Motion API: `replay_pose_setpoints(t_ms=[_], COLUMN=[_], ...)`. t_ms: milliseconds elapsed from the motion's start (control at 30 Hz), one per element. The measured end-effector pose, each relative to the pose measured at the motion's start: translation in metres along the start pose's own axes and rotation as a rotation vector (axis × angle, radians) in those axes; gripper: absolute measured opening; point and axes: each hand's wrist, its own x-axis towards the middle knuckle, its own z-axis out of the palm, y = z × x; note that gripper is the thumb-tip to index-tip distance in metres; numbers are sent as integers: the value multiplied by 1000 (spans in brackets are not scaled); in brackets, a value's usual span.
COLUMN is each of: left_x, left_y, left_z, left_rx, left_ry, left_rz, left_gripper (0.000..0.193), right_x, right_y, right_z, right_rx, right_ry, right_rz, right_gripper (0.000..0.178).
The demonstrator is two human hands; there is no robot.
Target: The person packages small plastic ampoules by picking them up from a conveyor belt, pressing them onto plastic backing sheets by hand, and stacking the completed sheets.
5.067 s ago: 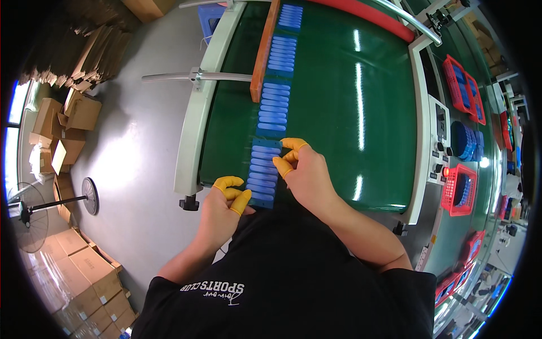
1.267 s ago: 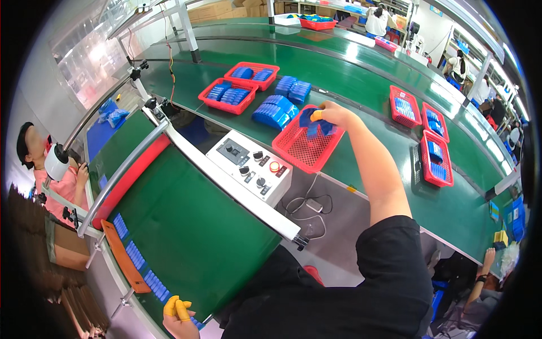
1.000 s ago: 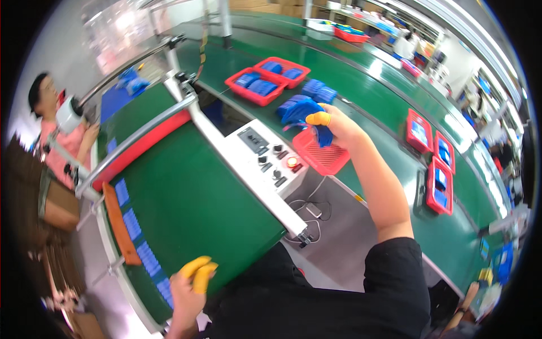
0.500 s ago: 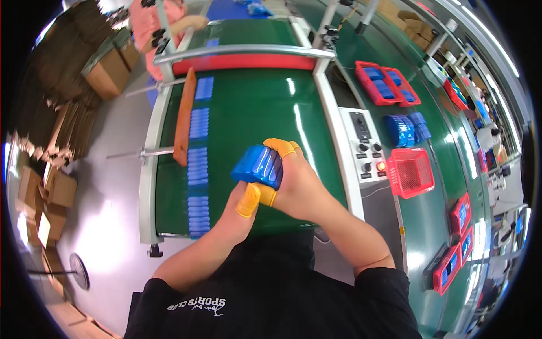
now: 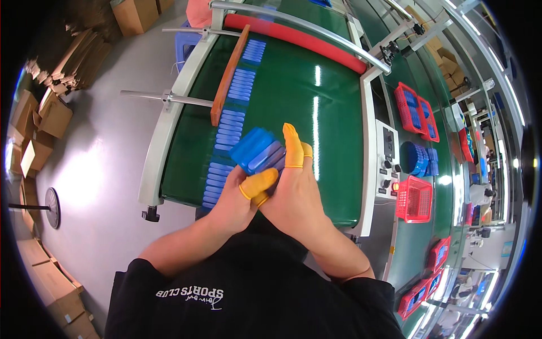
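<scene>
Both my hands hold a stack of slim blue plastic pieces (image 5: 257, 151) above the near end of a green conveyor belt (image 5: 282, 90). The stack is tilted and partly blurred. My left hand (image 5: 232, 198) grips its lower end, with a yellow finger cot on the thumb. My right hand (image 5: 298, 189) bears against its right side, its yellow-tipped fingers stretched upward along the edge and its palm near the lower corner. What the pieces are, I cannot make out. Rows of similar blue pieces (image 5: 230, 129) lie along the belt's left side, beside an orange guide bar (image 5: 230, 76).
A red roller (image 5: 293, 40) and metal bar cross the belt ahead. To the right are a control box (image 5: 387, 161) with a lit red button, an empty red basket (image 5: 415, 199), baskets of blue pieces (image 5: 418, 110) and a blue bundle (image 5: 415, 159). Cardboard boxes (image 5: 53, 116) stand left.
My view has turned and shifted, so the belt appears tilted. The right fingers have straightened from around the stack's far end. The stack stays between both hands.
</scene>
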Motion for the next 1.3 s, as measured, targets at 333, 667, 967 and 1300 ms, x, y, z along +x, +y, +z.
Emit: replay_pose_setpoints(t_ms=[333,667,967,1300], left_x=[9,-2,-10,-10], left_y=[6,5,-3,-1], left_z=[-19,-27,-15,-20], left_rx=[-35,207,92,-42], left_ry=[9,-51,106,15], left_rz=[-17,-104,-164,-225], left_gripper=[45,56,44,42], right_x=[-9,-17,-41,-39], right_y=[29,40,40,33], right_z=[-11,-18,10,-9], right_rx=[792,1040,1049,231], right_ry=[-171,-228,-78,20], right_rz=[141,346,303,2], right_gripper=[71,65,62,52])
